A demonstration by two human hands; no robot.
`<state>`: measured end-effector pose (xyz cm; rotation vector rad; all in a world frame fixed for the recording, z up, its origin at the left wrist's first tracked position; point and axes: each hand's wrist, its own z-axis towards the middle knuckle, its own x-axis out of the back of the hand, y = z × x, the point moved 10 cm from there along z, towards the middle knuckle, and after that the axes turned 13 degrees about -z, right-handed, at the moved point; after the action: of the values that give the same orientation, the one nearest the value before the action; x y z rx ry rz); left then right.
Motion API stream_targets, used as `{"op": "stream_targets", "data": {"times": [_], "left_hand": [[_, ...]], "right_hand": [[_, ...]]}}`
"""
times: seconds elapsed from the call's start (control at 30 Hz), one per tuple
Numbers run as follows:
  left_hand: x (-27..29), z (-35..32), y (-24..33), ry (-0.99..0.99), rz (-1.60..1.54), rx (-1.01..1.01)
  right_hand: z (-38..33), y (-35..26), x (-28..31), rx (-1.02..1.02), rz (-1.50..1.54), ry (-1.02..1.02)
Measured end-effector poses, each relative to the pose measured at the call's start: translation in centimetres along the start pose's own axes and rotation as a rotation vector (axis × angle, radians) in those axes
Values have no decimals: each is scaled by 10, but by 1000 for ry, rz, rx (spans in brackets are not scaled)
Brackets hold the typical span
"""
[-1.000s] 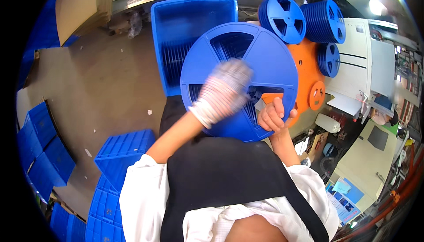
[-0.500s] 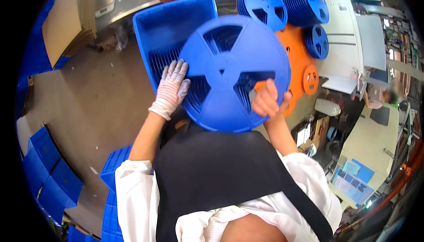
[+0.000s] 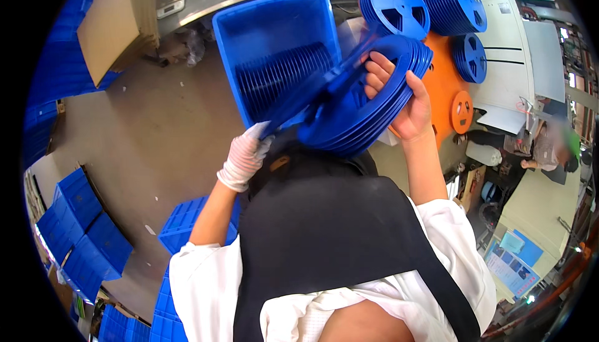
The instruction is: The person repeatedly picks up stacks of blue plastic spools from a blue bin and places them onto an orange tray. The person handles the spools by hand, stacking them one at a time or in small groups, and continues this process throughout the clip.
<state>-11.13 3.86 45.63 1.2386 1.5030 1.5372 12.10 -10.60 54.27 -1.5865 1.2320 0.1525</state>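
The blue bin (image 3: 274,36) stood directly ahead of me, its far half packed with upright blue discs (image 3: 274,73), so only its near half lay open to my grip. The stack of blue reels (image 3: 368,102) I held filled the space between my left hand (image 3: 244,158) and right hand (image 3: 405,95). To my right, the orange stand (image 3: 444,83) and mounted reels (image 3: 396,5) barred passage. To my left, bare floor (image 3: 143,130) lay open.
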Motion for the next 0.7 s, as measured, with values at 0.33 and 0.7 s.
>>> {"op": "stream_targets", "data": {"times": [0.33,0.7], "left_hand": [[34,-45,-46,357,-1206,399],[46,-30,-65,344,-1227,398]], "right_hand": [[-23,20,79,-18,39,275],[-29,23,86,-1,28,294]]}}
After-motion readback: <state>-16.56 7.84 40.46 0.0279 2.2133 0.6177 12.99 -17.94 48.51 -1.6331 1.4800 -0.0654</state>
